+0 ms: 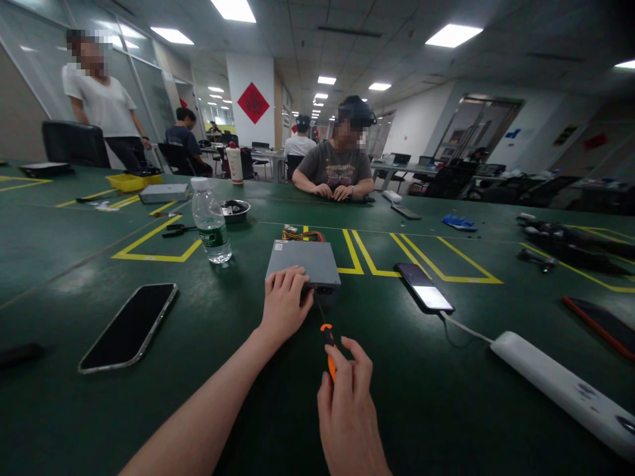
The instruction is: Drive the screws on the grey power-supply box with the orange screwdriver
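A flat grey metal box (pixel 303 260) lies on the green table (pixel 397 396) in front of me, with coloured wires (pixel 296 234) at its far end. My left hand (pixel 284 305) rests on the box's near edge, fingers curled over it, holding it down. My right hand (pixel 348 403) is closed round the orange handle of a screwdriver (pixel 327 340). Its thin black shaft points at the box's near face, just right of my left hand.
A dark phone (pixel 129 326) lies at the left, a water bottle (pixel 211 222) behind it. A lit phone (pixel 424 287) on a white cable and a white power strip (pixel 560 390) lie at the right. A person (pixel 338 165) sits across the table; others are further back.
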Demonstrator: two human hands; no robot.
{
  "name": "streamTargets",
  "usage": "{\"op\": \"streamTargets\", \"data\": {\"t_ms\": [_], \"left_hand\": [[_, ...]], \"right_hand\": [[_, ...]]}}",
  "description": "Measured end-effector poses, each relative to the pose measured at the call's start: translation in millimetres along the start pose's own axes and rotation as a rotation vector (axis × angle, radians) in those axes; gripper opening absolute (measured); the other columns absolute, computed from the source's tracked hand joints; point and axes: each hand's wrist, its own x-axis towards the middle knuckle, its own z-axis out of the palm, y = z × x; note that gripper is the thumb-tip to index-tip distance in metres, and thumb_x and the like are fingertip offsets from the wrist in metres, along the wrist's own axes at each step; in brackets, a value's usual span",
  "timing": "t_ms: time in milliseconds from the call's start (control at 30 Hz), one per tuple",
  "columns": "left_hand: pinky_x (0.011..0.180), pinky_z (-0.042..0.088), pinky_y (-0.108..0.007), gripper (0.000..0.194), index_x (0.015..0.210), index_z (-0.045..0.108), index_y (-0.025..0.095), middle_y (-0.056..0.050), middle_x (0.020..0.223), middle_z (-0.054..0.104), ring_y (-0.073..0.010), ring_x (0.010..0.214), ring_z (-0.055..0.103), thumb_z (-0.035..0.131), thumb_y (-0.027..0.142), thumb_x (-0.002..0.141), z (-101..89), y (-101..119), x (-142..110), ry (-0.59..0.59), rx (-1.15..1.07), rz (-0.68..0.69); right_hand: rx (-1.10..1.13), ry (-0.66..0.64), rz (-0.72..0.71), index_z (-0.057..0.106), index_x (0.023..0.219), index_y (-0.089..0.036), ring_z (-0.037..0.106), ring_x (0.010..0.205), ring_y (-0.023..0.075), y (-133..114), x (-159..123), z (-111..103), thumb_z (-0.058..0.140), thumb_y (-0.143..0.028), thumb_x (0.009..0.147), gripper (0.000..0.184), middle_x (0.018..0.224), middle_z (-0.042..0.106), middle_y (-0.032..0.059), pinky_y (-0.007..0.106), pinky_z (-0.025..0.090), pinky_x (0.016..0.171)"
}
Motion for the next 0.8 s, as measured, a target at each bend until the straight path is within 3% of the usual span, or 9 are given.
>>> {"op": "streamTargets", "data": {"t_ms": [167, 400, 533, 633, 800], "left_hand": [[0.092, 0.032, -0.043, 0.016, 0.098, 0.053, 0.021, -0.007, 0.116, 0.06, -0.0241, 0.112, 0.05, 0.051, 0.026, 0.083, 0.3, 0, 0, 0.003, 0.004, -0.001], [0.092, 0.032, -0.042, 0.016, 0.097, 0.053, 0.021, -0.007, 0.115, 0.06, -0.023, 0.111, 0.05, 0.052, 0.026, 0.083, -0.4, 1, 0, 0.005, 0.012, 0.004], [0.092, 0.032, -0.042, 0.016, 0.097, 0.053, 0.021, -0.007, 0.116, 0.06, -0.0235, 0.111, 0.05, 0.052, 0.026, 0.082, 0.0, 0, 0, 0.003, 0.014, 0.002], [0.091, 0.032, -0.043, 0.015, 0.097, 0.053, 0.022, -0.008, 0.115, 0.06, -0.0242, 0.111, 0.05, 0.051, 0.026, 0.083, 1.4, -1, -1, 0.01, 0.008, 0.004], [0.091, 0.032, -0.043, 0.014, 0.096, 0.054, 0.022, -0.008, 0.115, 0.06, -0.0243, 0.11, 0.05, 0.051, 0.026, 0.083, 2.7, -1, 0, 0.018, -0.004, 0.009]], "right_hand": [[-0.027, -0.022, -0.049, 0.049, 0.12, -0.017, 0.065, 0.087, 0.024, -1, -5, 1, 0.022, -0.027, 0.097, 0.037, 0.115, 0.051, 0.0169, 0.03, 0.056, 0.057], [-0.101, 0.003, -0.068, 0.054, 0.107, -0.017, 0.064, 0.069, 0.0201, 5, 12, -12, 0.024, -0.03, 0.099, 0.033, 0.089, 0.062, 0.0105, 0.031, 0.052, 0.056], [-0.094, -0.015, -0.078, 0.051, 0.114, -0.012, 0.064, 0.088, 0.0238, -1, 11, -11, 0.023, -0.03, 0.098, 0.037, 0.109, 0.055, 0.0185, 0.032, 0.056, 0.062], [-0.074, -0.026, -0.187, 0.049, 0.121, -0.013, 0.062, 0.095, 0.0241, -4, 11, -13, 0.023, -0.019, 0.094, 0.038, 0.118, 0.052, 0.0191, 0.031, 0.057, 0.063], [-0.077, -0.035, -0.422, 0.063, 0.1, -0.016, 0.065, 0.076, 0.0197, 0, 24, -23, 0.038, -0.008, 0.09, 0.029, 0.11, 0.061, 0.0171, 0.03, 0.055, 0.061]]}}
